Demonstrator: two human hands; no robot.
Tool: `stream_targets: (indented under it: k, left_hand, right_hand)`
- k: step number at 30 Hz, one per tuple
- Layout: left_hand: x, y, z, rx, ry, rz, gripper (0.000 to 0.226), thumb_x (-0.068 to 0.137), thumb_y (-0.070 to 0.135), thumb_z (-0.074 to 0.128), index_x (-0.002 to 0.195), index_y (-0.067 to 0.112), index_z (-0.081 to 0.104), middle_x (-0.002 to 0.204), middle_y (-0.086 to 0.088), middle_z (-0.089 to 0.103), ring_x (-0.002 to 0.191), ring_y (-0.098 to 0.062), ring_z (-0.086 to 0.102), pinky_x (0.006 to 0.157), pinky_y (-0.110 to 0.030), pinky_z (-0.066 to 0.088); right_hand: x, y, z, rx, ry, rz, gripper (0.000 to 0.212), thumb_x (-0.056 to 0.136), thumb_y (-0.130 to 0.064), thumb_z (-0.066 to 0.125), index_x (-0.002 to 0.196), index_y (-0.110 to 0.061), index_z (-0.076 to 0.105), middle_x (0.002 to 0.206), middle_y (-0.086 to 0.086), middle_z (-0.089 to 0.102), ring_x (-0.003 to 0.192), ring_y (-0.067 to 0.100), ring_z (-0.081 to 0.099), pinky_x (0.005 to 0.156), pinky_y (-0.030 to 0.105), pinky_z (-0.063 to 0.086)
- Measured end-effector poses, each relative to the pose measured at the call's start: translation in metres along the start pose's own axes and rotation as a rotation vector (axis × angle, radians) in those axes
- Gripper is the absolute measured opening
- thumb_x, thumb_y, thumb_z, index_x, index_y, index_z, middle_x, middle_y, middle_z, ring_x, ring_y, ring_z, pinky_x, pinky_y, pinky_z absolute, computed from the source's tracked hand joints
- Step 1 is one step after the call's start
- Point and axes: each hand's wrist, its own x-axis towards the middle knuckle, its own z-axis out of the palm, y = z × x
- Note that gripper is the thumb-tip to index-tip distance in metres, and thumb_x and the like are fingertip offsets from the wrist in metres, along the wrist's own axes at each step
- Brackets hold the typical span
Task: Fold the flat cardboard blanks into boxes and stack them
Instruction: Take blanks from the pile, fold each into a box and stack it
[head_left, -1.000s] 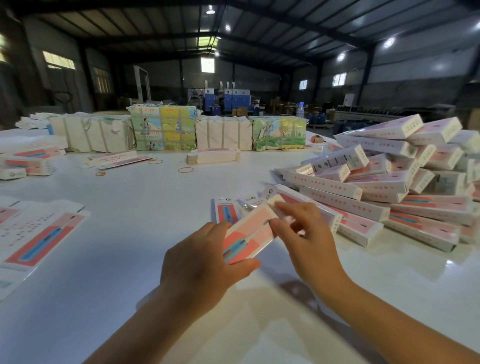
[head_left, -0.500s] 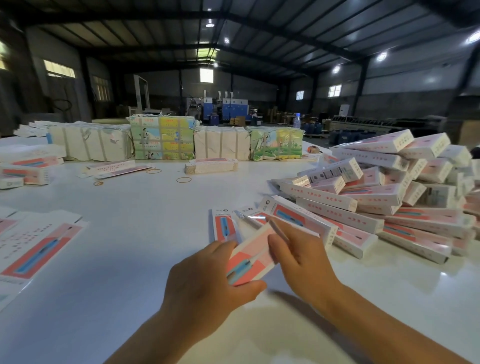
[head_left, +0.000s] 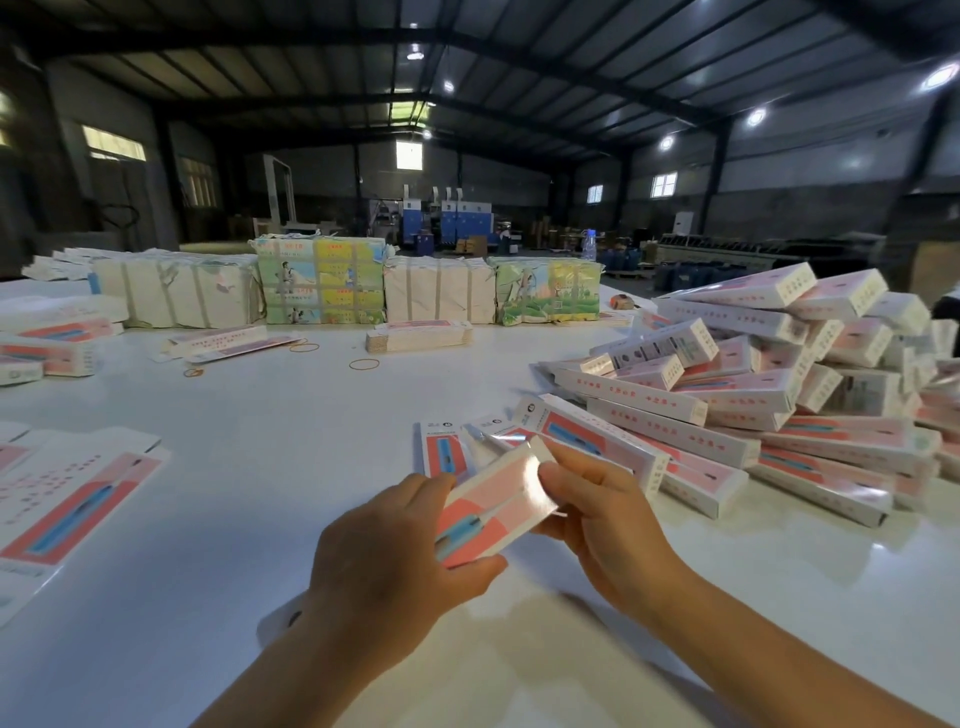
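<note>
Both hands hold a pink box (head_left: 493, 506) above the white table (head_left: 260, 441): left hand (head_left: 384, 556) fingers clamp its near end, right hand (head_left: 597, 514) fingers pinch its far end. Since a second ago it has come nearer. Its long axis runs near-left to far-right. Flat blanks (head_left: 67, 499) lie left; a box pile (head_left: 769, 395) crowds the right; bundles (head_left: 322, 280) stand beyond.
</note>
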Motion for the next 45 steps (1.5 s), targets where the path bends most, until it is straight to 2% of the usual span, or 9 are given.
stream_targets:
  k: [6, 12, 19, 24, 27, 32, 35, 39, 45]
  left_hand:
    - [-0.001, -0.001, -0.007, -0.078, -0.045, 0.012, 0.076, 0.057, 0.072, 0.050, 0.108, 0.019, 0.065, 0.093, 0.006, 0.071, 0.056, -0.015, 0.064, 0.047, -0.009, 0.033]
    - [-0.002, 0.000, -0.008, -0.048, -0.039, -0.009, 0.080, 0.058, 0.077, 0.047, 0.116, 0.023, 0.060, 0.099, 0.010, 0.068, 0.066, -0.014, 0.064, 0.053, -0.010, 0.033]
    - [-0.004, 0.000, -0.010, -0.123, -0.015, 0.049, 0.086, 0.057, 0.078, 0.040, 0.124, 0.026, 0.055, 0.107, 0.013, 0.065, 0.065, -0.006, 0.047, 0.053, -0.002, 0.025]
    - [-0.006, -0.001, -0.014, -0.110, -0.098, 0.049, 0.074, 0.057, 0.071, 0.054, 0.109, 0.018, 0.065, 0.094, 0.006, 0.071, 0.055, -0.012, 0.058, 0.050, -0.003, 0.029]
    - [-0.004, 0.000, -0.014, -0.103, -0.111, 0.044, 0.074, 0.060, 0.070, 0.065, 0.115, 0.020, 0.062, 0.101, 0.007, 0.069, 0.065, -0.015, 0.064, 0.052, -0.009, 0.036]
    - [0.000, 0.009, -0.015, -0.106, 0.017, 0.078, 0.069, 0.063, 0.068, 0.064, 0.100, 0.009, 0.068, 0.081, 0.001, 0.070, 0.049, -0.016, 0.062, 0.041, -0.015, 0.043]
    - [-0.002, 0.010, -0.014, -0.089, 0.053, 0.100, 0.072, 0.057, 0.064, 0.060, 0.100, 0.007, 0.068, 0.081, -0.002, 0.071, 0.049, -0.018, 0.062, 0.040, -0.017, 0.045]
    - [-0.006, 0.011, -0.012, -0.057, 0.120, 0.150, 0.071, 0.057, 0.063, 0.063, 0.096, 0.004, 0.068, 0.078, -0.003, 0.070, 0.048, -0.017, 0.062, 0.039, -0.018, 0.046]
    - [-0.001, 0.000, -0.013, -0.034, 0.009, 0.100, 0.080, 0.060, 0.071, 0.050, 0.114, 0.014, 0.062, 0.095, 0.003, 0.069, 0.064, -0.016, 0.065, 0.051, -0.023, 0.053]
  right_hand:
    - [0.001, -0.001, -0.005, -0.007, -0.016, -0.023, 0.042, 0.096, -0.006, 0.043, 0.081, -0.022, 0.079, 0.085, 0.008, 0.074, 0.082, 0.020, 0.071, 0.067, 0.025, 0.056]
    - [-0.002, 0.008, -0.006, -0.428, 0.041, -0.230, 0.032, 0.093, -0.005, 0.038, 0.077, 0.004, 0.064, 0.066, 0.002, 0.066, 0.065, 0.012, 0.062, 0.061, 0.022, 0.052]
    - [-0.009, -0.003, -0.002, -0.853, -0.090, -0.471, 0.019, 0.091, -0.031, 0.038, 0.086, -0.041, 0.055, 0.073, -0.032, 0.060, 0.076, -0.002, 0.062, 0.062, 0.006, 0.042]
    - [-0.008, -0.008, -0.011, -0.971, -0.133, -0.553, 0.030, 0.090, -0.032, 0.040, 0.089, -0.017, 0.066, 0.077, -0.010, 0.065, 0.073, 0.010, 0.062, 0.062, 0.024, 0.049]
    - [-0.007, -0.007, -0.013, -0.946, -0.154, -0.569, 0.023, 0.091, -0.023, 0.045, 0.086, -0.021, 0.067, 0.075, -0.026, 0.059, 0.073, 0.002, 0.062, 0.064, 0.014, 0.048]
    - [-0.006, 0.001, 0.004, -0.496, 0.057, -0.299, 0.021, 0.099, -0.019, 0.046, 0.099, -0.019, 0.068, 0.080, -0.010, 0.068, 0.075, 0.002, 0.063, 0.065, 0.014, 0.051]
    - [-0.007, 0.006, 0.009, -0.601, 0.107, -0.342, 0.024, 0.100, -0.027, 0.042, 0.117, -0.036, 0.056, 0.107, -0.014, 0.064, 0.097, 0.002, 0.060, 0.075, 0.011, 0.048]
    - [-0.011, 0.007, 0.010, -0.734, 0.104, -0.425, 0.041, 0.093, -0.034, 0.034, 0.122, -0.020, 0.060, 0.111, -0.011, 0.063, 0.099, 0.000, 0.057, 0.079, 0.005, 0.041]
    - [-0.012, 0.014, 0.010, -0.667, -0.108, -0.249, 0.051, 0.092, -0.042, 0.043, 0.137, -0.045, 0.019, 0.130, -0.017, 0.050, 0.112, -0.002, 0.051, 0.089, 0.012, 0.045]
